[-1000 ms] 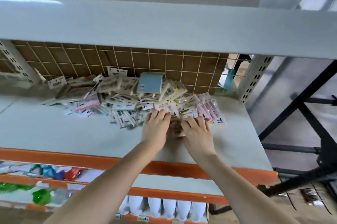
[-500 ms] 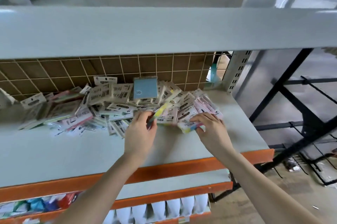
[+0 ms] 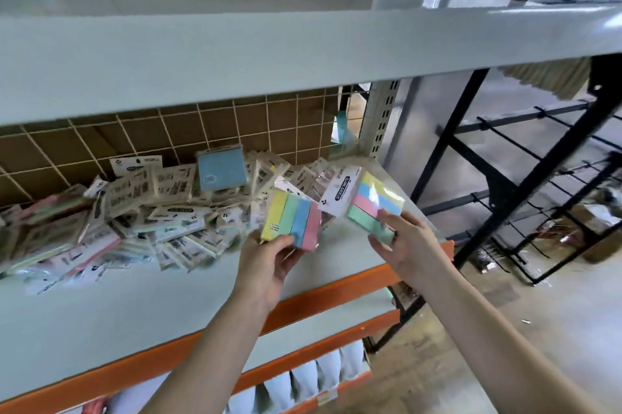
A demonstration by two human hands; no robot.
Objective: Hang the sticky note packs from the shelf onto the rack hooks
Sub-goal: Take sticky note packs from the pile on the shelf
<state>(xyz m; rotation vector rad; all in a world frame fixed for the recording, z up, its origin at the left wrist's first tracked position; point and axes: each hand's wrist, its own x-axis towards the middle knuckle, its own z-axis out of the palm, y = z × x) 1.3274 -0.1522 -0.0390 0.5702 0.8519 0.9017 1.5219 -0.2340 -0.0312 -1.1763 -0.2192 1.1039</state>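
- Your left hand (image 3: 269, 265) pinches one sticky note pack (image 3: 292, 222) by its lower edge, thumb on the front, fingers behind; its four colour strips stand upright and face you.
- Your right hand (image 3: 405, 247) pinches a second pack (image 3: 365, 203) at its lower right corner, tilted, with the white header card pointing up and to the left.
- Take the pile (image 3: 144, 208) on the grey shelf (image 3: 101, 306) as your landmark: both held packs are lifted clear of the shelf, just to the right of the pile, the right-hand one further right and near the shelf's end post.
- The black rack (image 3: 525, 177) stands well to the right of the pile, beyond the shelf end. Its hooks are too blurred to count.
- Each pack looks light: a small paper block in a clear sleeve. The block should be stiff enough to squeeze firmly, while the film is probably slick, so a loose pinch may slide.
- The header card looks thin and may bend or tear at its hanging hole; I cannot make out the hole here.
- Hold the paper block by its lower half and leave the header free, so you can steer it onto a hook.
- With a pack in each hand, you have no spare hand to steady a hook, so present one pack at a time.
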